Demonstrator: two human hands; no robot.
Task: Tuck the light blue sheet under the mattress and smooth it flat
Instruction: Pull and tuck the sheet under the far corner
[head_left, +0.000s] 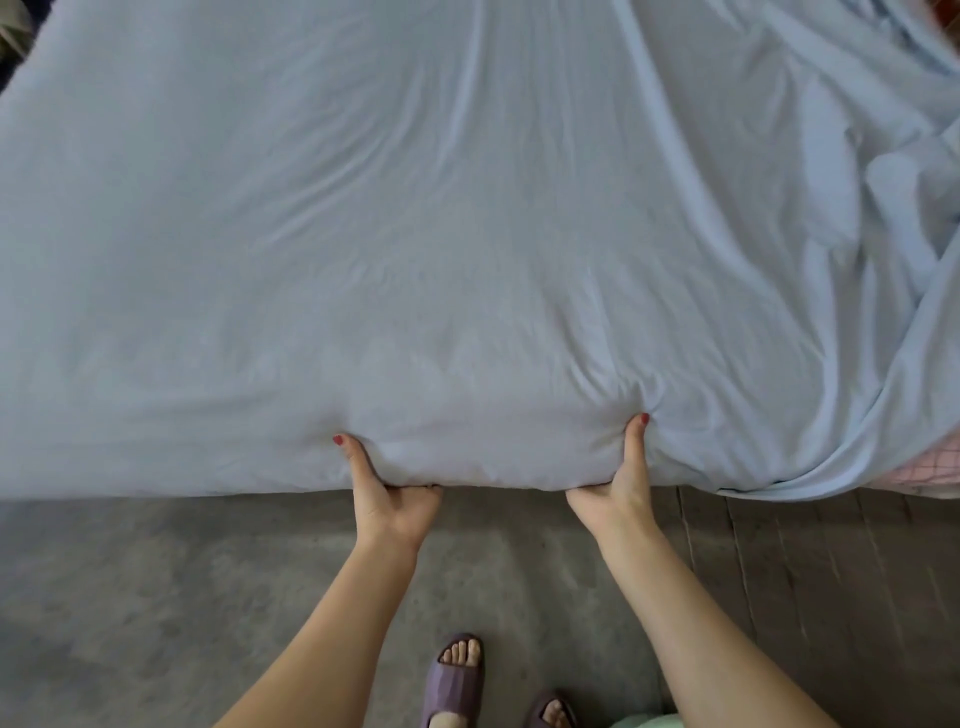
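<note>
head view: light blue sheet (467, 234) covers the mattress, bunched loose toward its far right corner. at the near edge, left hand (387, 499) and right hand (615, 493) each grip the sheet, thumbs on top, fingers curled underneath. purple slippers (454, 680) stand on the floor (156, 597) below that edge.

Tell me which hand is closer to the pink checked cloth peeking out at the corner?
Right. The right hand grips the light blue sheet nearer the pink checked cloth; the left hand grips farther away.
</note>
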